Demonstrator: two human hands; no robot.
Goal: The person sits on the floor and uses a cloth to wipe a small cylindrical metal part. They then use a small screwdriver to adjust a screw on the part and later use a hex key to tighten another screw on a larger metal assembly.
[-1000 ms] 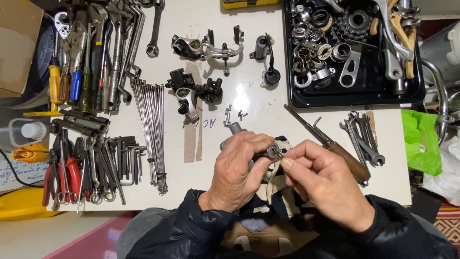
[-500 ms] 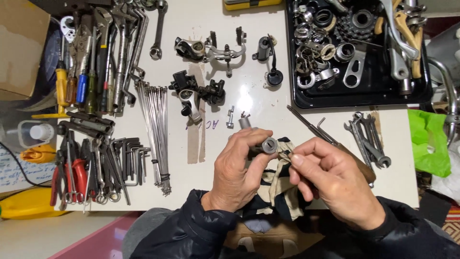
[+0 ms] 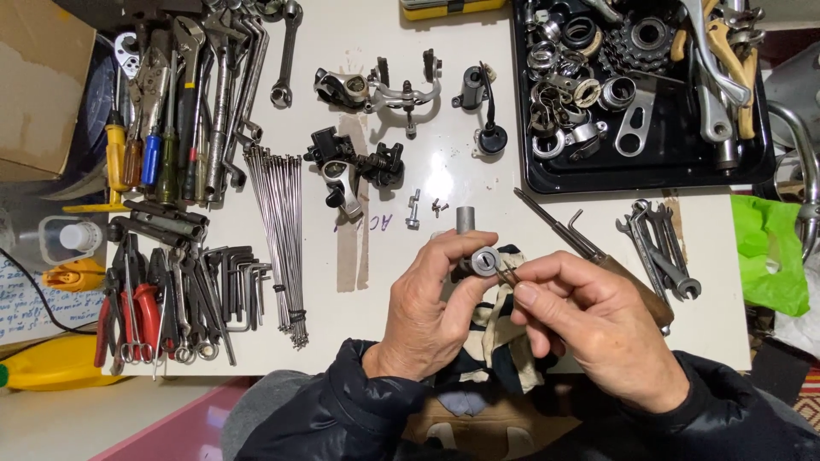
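Note:
My left hand [image 3: 431, 307] grips a small grey metal cylinder [image 3: 483, 260], its open end turned toward me. My right hand [image 3: 598, 329] pinches a thin metal pin-like tool [image 3: 506, 273] whose tip touches the cylinder's end. Both hands hover over a striped rag [image 3: 500, 341] at the front edge of the white table [image 3: 410, 162]. Just beyond my fingers a short grey tube [image 3: 465, 219] stands upright, with a bolt [image 3: 413, 209] and a small screw [image 3: 440, 205] next to it.
A black tray [image 3: 658, 166] of bike parts sits back right. Brake calipers [image 3: 376, 85] and black clamps [image 3: 354, 166] lie centre back. Spokes [image 3: 282, 230], hex keys [image 3: 239, 277], pliers [image 3: 137, 307] and screwdrivers [image 3: 141, 154] fill the left. Wrenches [image 3: 662, 248] and a wooden-handled tool [image 3: 589, 252] lie right.
The view has shifted slightly. My hands have drawn closer together, and the thin tool's tip now touches the end of the cylinder.

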